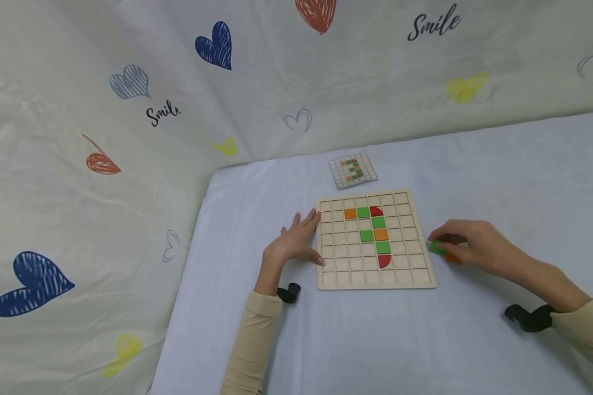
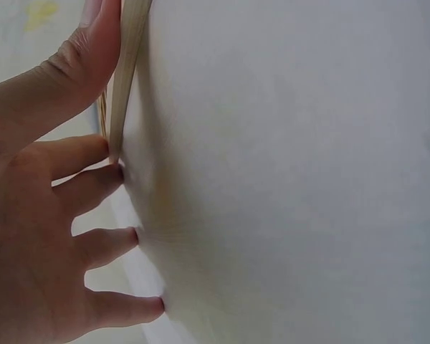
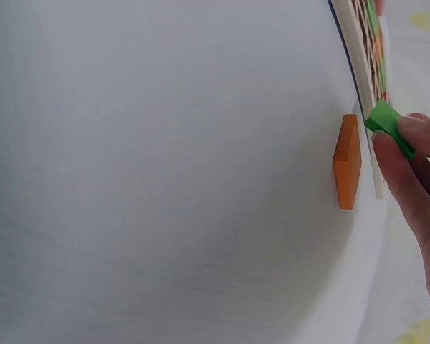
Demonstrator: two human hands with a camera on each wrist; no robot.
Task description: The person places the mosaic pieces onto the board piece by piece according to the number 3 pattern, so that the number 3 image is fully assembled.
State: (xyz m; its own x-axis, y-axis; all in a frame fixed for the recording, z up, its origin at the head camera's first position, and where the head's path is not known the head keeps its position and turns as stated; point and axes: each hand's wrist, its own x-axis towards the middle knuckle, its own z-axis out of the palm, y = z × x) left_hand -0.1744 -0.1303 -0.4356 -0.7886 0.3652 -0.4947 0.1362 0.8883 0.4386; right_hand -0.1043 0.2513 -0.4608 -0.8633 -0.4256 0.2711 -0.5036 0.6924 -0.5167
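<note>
A wooden grid board [image 1: 341, 278] lies on the white cloth, with several green, orange and red tiles set in its squares. My left hand [image 1: 296, 241] rests at the board's left edge, fingers spread, the thumb on its rim; in the left wrist view the fingertips [image 2: 149, 306] touch the cloth beside it. Just off the board's right edge, my right hand [image 1: 474, 247] pinches a green tile [image 3: 384, 119] between thumb and finger. Below that hand an orange tile [image 3: 348, 162] lies on the cloth, partly hidden by the hand in the head view.
Behind the board lies a small pattern card [image 1: 353, 169] printed with a grid and coloured squares. A black strap piece [image 1: 529, 318] hangs at the right wrist, another [image 1: 289, 293] at the left. A heart-printed sheet [image 1: 257, 99] covers the back and left side.
</note>
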